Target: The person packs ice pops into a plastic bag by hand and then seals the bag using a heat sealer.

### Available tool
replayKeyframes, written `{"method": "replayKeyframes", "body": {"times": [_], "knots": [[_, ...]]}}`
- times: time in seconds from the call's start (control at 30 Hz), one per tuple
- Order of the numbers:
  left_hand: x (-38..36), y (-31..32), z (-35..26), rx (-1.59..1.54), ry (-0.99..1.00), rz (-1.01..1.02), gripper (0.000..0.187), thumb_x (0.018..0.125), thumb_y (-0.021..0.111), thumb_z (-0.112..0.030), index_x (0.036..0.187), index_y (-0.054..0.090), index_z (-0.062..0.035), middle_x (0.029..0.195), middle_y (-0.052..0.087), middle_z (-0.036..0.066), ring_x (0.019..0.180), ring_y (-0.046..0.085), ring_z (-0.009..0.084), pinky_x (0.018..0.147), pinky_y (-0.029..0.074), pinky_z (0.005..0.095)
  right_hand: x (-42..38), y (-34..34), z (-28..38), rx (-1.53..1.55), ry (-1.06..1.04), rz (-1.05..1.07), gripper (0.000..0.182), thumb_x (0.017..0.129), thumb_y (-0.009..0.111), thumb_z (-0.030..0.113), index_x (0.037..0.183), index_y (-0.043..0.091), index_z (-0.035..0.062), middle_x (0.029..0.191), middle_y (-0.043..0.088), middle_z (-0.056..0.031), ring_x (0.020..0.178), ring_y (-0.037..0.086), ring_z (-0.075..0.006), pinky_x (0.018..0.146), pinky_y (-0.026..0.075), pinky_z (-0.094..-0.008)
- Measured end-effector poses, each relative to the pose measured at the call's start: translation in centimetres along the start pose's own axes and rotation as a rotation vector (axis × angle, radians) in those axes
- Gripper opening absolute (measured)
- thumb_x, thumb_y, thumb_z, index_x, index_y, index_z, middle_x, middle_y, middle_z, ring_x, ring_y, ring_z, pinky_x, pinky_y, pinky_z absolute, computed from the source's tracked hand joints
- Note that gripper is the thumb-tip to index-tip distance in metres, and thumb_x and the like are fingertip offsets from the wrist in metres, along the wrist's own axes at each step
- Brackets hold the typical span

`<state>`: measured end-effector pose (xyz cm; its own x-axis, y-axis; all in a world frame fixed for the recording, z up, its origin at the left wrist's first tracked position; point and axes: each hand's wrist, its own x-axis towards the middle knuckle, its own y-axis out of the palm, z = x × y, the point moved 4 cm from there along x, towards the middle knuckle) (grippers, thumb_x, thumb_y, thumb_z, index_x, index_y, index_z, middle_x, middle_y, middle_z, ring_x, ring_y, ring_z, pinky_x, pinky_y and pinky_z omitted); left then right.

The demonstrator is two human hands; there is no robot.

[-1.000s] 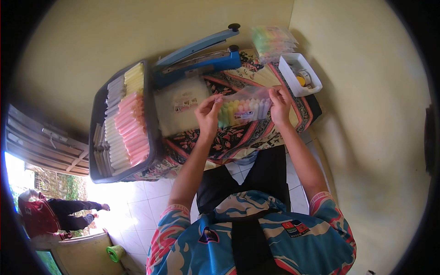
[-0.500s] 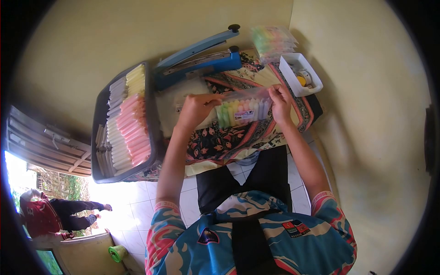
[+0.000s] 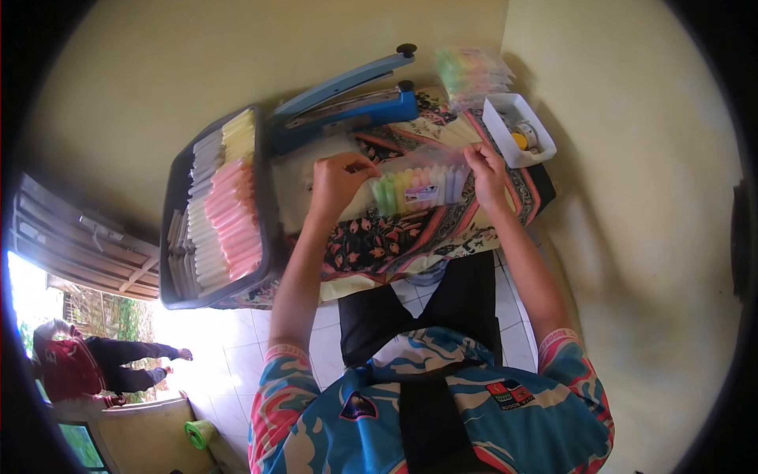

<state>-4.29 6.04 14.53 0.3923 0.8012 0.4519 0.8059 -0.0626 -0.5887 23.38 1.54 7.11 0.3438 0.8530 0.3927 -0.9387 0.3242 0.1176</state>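
A clear plastic bag (image 3: 422,192) holds a row of pastel sticks, running from green through yellow and pink to lilac, with a small printed label. My left hand (image 3: 341,183) is closed, pinching the bag's upper left corner. On the other side, my right hand (image 3: 485,170) grips the upper right corner between thumb and fingers. The bag's upper part stretches between both hands above the patterned tablecloth (image 3: 371,241). Beside my left hand, flat clear plastic bags (image 3: 296,178) lie on the table, partly hidden by that hand.
At left stands a dark tub (image 3: 272,261) of white, pink, yellow and grey sticks. A blue impulse sealer (image 3: 347,118) with its arm raised is behind. Filled bags (image 3: 471,75) are stacked near a white box (image 3: 519,130). Another person (image 3: 103,367) is at far left.
My hands keep their hold on the bag's upper corners. My left hand has turned slightly, and the right hand's fingers have shifted a little. The rest is nearly the same.
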Motion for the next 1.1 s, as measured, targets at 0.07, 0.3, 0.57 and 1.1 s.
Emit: {"method": "replayKeyframes", "body": {"times": [0.07, 0.3, 0.57, 1.1], "knots": [[0.0, 0.3, 1.0, 0.009, -0.012, -0.011, 0.011, 0.075, 0.074, -0.006, 0.082, 0.068, -0.0011, 0.072, 0.07, 0.007, 0.069, 0.066, 0.0096, 0.062, 0.05, 0.0236, 0.0, 0.3, 0.3, -0.013, -0.038, 0.0, 0.015, 0.091, 0.06, 0.014, 0.085, 0.064, 0.0003, 0.073, 0.057, 0.0049, 0.066, 0.044, -0.0027, 0.06, 0.035, -0.0195], [-0.7, 1.4, 1.9, -0.174, -0.132, -0.058, 0.022, 0.076, 0.076, -0.009, 0.086, 0.059, 0.0014, 0.072, 0.069, 0.011, 0.067, 0.065, 0.0099, 0.06, 0.05, 0.0258, 0.1, 0.1, 0.6, -0.06, -0.051, 0.045, 0.016, 0.092, 0.06, 0.015, 0.085, 0.063, 0.0002, 0.071, 0.051, 0.0072, 0.065, 0.04, -0.0018, 0.059, 0.032, -0.0185], [-1.0, 2.6, 2.8, -0.437, -0.232, -0.056, 0.015, 0.079, 0.072, -0.005, 0.091, 0.066, 0.0017, 0.073, 0.068, 0.007, 0.063, 0.06, 0.0073, 0.055, 0.05, 0.0237, 0.3, -0.6, -1.1, 0.111, 0.02, 0.103, 0.016, 0.092, 0.06, 0.017, 0.089, 0.062, 0.0018, 0.072, 0.049, 0.0072, 0.064, 0.038, -0.0021, 0.06, 0.031, -0.0191], [-1.5, 2.9, 2.4, -0.503, -0.309, 0.002, 0.021, 0.083, 0.069, -0.005, 0.101, 0.063, 0.0021, 0.086, 0.069, 0.009, 0.075, 0.063, 0.011, 0.066, 0.052, 0.0248, -0.3, -0.3, -0.2, 0.003, 0.05, 0.174, 0.018, 0.086, 0.069, 0.015, 0.096, 0.068, -0.0001, 0.081, 0.066, 0.0002, 0.071, 0.057, -0.0038, 0.062, 0.043, -0.0188]]}}
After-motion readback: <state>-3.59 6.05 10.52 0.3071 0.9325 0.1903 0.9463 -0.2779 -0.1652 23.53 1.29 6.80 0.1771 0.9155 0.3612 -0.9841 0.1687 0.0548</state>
